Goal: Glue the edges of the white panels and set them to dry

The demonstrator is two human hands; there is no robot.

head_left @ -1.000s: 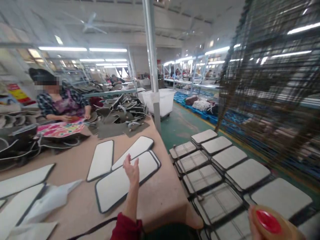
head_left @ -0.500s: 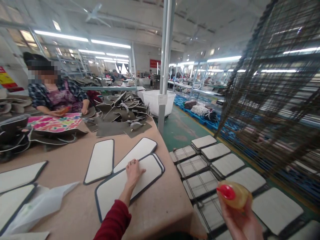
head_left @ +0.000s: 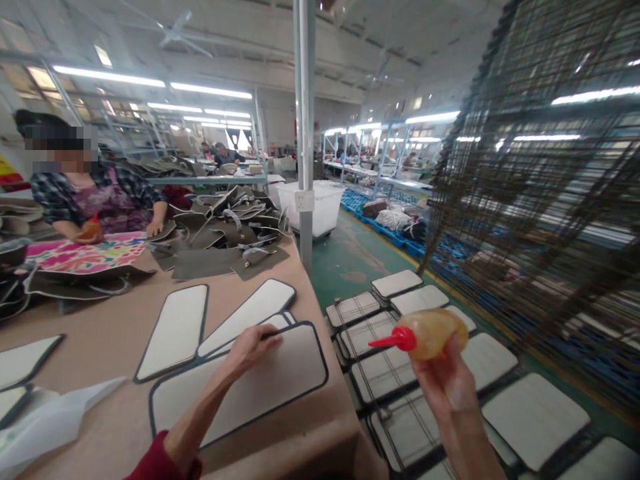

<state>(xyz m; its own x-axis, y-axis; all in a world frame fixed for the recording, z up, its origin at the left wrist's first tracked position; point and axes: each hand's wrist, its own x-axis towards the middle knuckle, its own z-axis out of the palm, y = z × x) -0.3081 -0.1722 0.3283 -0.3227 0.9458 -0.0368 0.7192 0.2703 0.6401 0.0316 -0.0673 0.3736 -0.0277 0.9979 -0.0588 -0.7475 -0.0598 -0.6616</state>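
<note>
My left hand [head_left: 257,347] grips the far edge of a white, dark-edged panel [head_left: 285,377] with rounded corners. The panel is tilted, its far edge raised off the table. Just behind it lie two more such panels, a slanting one [head_left: 255,310] and an upright-set one [head_left: 173,330]. Over the racks at the right, my right hand [head_left: 445,380] is wrapped round a yellowish squeeze bottle [head_left: 435,333] with a red nozzle [head_left: 393,339], which points left.
White panels [head_left: 537,417] lie on wire racks [head_left: 385,373] beside the table [head_left: 100,313]. Grey fabric pieces [head_left: 225,233] are heaped at the back. A co-worker [head_left: 95,193] sits at the left with a bottle. A pole [head_left: 305,133] and a tilted wire rack [head_left: 540,167] stand beyond.
My left hand has gone from lying on the panel to gripping its far edge, and the panel now tilts up. The bottle's nozzle has swung to point left. The view has shifted right.
</note>
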